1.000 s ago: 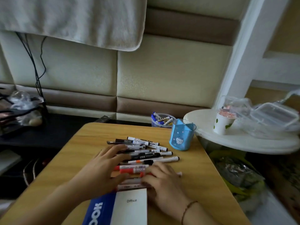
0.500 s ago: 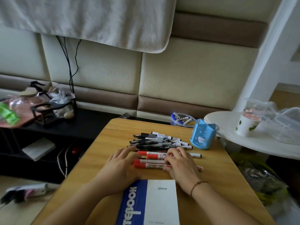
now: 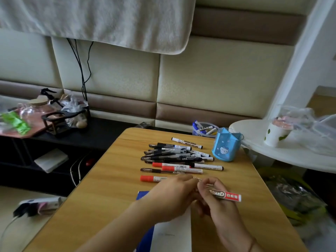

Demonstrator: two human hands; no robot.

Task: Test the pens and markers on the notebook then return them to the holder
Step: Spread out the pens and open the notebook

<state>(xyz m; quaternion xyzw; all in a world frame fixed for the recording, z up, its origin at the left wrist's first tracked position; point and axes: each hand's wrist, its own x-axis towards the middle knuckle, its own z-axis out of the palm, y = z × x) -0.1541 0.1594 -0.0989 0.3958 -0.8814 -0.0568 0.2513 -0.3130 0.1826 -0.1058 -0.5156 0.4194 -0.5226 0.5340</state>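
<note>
Several pens and markers point(image 3: 179, 157) lie in a heap on the wooden table point(image 3: 112, 171). The blue holder point(image 3: 226, 147) stands empty to their right. A red whiteboard marker point(image 3: 226, 195) is held above the notebook point(image 3: 172, 231), which is blue and white and closed. My right hand point(image 3: 216, 200) grips the marker's barrel. My left hand point(image 3: 171, 199) meets it at the marker's other end, which is hidden under the fingers. Another red marker point(image 3: 151, 178) lies just beyond my left hand.
A round white side table point(image 3: 291, 157) with a paper cup point(image 3: 275, 133) and plastic bags stands at the right. A clear tub of markers point(image 3: 204, 129) sits behind the holder. A dark low shelf point(image 3: 54, 135) with clutter is at the left.
Both hands left the row of markers and came back over the notebook. My right hand has lifted one red whiteboard marker, and my left hand has closed on its end.
</note>
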